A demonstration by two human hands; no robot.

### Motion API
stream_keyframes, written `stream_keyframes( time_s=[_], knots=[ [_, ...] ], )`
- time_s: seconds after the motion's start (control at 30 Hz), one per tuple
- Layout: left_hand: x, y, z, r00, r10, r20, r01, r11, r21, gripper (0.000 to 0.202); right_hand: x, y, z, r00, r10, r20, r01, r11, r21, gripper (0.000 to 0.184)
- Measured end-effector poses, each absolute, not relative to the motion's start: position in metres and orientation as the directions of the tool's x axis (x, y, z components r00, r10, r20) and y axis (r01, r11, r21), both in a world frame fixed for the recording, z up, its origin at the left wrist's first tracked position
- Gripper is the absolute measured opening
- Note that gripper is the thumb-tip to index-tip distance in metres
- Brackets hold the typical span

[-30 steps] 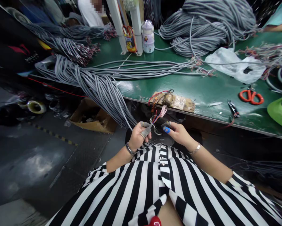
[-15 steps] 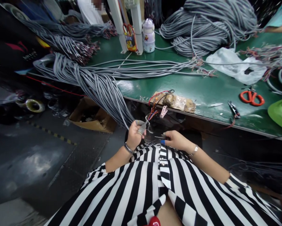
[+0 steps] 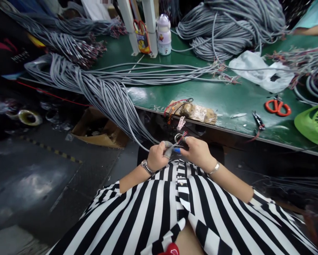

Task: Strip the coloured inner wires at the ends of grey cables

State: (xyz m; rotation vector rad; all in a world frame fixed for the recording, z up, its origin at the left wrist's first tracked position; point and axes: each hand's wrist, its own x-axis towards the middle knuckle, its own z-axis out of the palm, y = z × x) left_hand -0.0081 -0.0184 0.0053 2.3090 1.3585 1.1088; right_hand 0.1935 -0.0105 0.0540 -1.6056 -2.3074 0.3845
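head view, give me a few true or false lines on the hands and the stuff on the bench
1. The left hand grips a grey cable. True.
2. The right hand holds the orange scissors. False: they lie on the green bench, off to the right; the right hand pinches the coloured wires at the cable's end.
3. The cardboard box stands on the bench. False: it sits on the floor, under the hanging cable bundle.
4. A white bag lies on the bench. True.
5. The hands work on top of the bench. False: they are in front of and below its edge, close to the striped shirt.
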Motion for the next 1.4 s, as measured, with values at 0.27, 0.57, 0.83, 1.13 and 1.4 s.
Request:
stream_keyframes(
  time_s=[0.27,0.57,0.83,1.13,1.4],
  knots=[
    [-0.013,-0.018,0.006,0.482,0.785,0.389,0.642,-0.618,0.454,0.011,0.191,0.002,0.068,-0.447,0.894,-0.020,0.812,0.397,-0.428,0.012],
    [-0.025,-0.013,0.012,0.329,0.944,0.015,-0.278,0.082,0.957,0.038,0.213,0.024,0.043,-0.193,0.974,0.120,0.647,0.218,-0.731,0.033],
    [-0.032,-0.010,0.020,0.324,0.945,-0.034,-0.572,0.225,0.789,0.037,0.184,0.011,0.035,-0.444,0.894,0.063,-0.050,0.045,-0.998,0.044],
    [-0.039,-0.010,0.011,0.588,0.799,-0.128,-0.393,0.420,0.818,0.044,0.162,0.021,0.046,-0.637,0.767,0.081,-0.149,-0.020,-0.989,0.025],
    [-0.038,-0.001,0.031,0.717,0.685,-0.126,0.000,0.181,0.984,0.045,0.157,0.001,0.027,-0.504,0.800,-0.325,-0.217,-0.482,-0.849,0.040]
  ],
)
